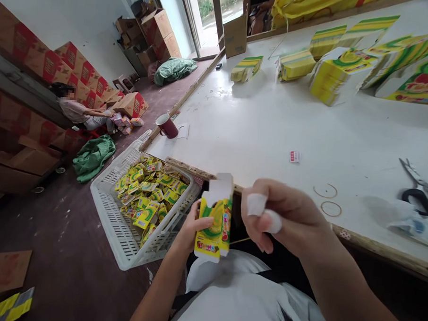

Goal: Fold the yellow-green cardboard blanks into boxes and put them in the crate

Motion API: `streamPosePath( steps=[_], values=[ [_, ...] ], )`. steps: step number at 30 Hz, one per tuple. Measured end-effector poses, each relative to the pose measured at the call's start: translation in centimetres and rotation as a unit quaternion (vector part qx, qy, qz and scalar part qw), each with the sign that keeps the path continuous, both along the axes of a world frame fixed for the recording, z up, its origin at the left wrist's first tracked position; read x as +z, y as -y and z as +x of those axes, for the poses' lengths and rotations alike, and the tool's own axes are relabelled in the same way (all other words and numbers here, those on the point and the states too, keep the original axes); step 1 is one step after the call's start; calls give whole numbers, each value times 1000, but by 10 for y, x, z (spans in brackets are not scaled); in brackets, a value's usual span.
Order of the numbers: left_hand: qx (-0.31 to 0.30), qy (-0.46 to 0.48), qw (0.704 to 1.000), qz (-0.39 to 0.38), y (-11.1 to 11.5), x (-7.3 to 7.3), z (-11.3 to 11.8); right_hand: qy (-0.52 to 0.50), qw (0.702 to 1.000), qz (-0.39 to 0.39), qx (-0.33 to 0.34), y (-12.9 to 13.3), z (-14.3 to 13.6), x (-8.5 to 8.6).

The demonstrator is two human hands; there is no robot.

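Note:
My left hand [193, 226] is closed around a small yellow and green printed carton [213, 222], its thumb lying across the front. White flaps stand up at the carton's upper end. Just right of the carton is my right hand [280, 218], its fingers curled in and nothing visible between them. White tape wraps its thumb and forefinger tips. Below and left of the table edge, a white plastic basket [116, 244] holds many small yellow packets [145, 190].
On the white table [236, 128] are stacked flat cartons [331, 75], a maroon mug [167, 126], scissors [417, 183], rubber bands [330, 209] and a small red-and-white label [294, 157]. A person [84, 110] sits at the left by cardboard boxes [76, 64]. Green cloth [93, 157] lies on the floor.

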State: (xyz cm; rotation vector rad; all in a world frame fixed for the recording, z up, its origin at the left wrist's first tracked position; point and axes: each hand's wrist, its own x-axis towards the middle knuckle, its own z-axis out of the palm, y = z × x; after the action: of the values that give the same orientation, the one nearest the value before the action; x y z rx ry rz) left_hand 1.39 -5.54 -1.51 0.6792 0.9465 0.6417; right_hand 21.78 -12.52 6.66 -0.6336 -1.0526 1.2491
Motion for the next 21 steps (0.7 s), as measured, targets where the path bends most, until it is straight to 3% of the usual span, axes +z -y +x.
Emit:
streamPosePath(
  steps=[2,4,6,8,11,14,18,21],
  values=[
    [74,-15,995,63,-7,8,0,116,989,-65,-68,3,-6,-18],
    [170,-30,975,138,-15,15,0,255,949,-140,-125,0,-13,-38],
    [268,-43,940,206,-23,19,-2,358,907,-200,-98,-4,-23,-53],
    [328,-57,906,260,-29,19,-4,414,886,-211,-7,-7,-36,-62],
    [354,-58,890,282,-33,14,-9,433,881,-162,99,-9,-54,-66],
    [366,-48,900,232,-37,9,-17,432,879,-146,135,-9,-58,-75],
    [342,-44,928,139,-47,12,-29,460,849,-226,126,-11,-34,-109],
    [337,-42,932,126,-54,19,-36,463,823,-315,93,-13,-4,-141]
  ],
)
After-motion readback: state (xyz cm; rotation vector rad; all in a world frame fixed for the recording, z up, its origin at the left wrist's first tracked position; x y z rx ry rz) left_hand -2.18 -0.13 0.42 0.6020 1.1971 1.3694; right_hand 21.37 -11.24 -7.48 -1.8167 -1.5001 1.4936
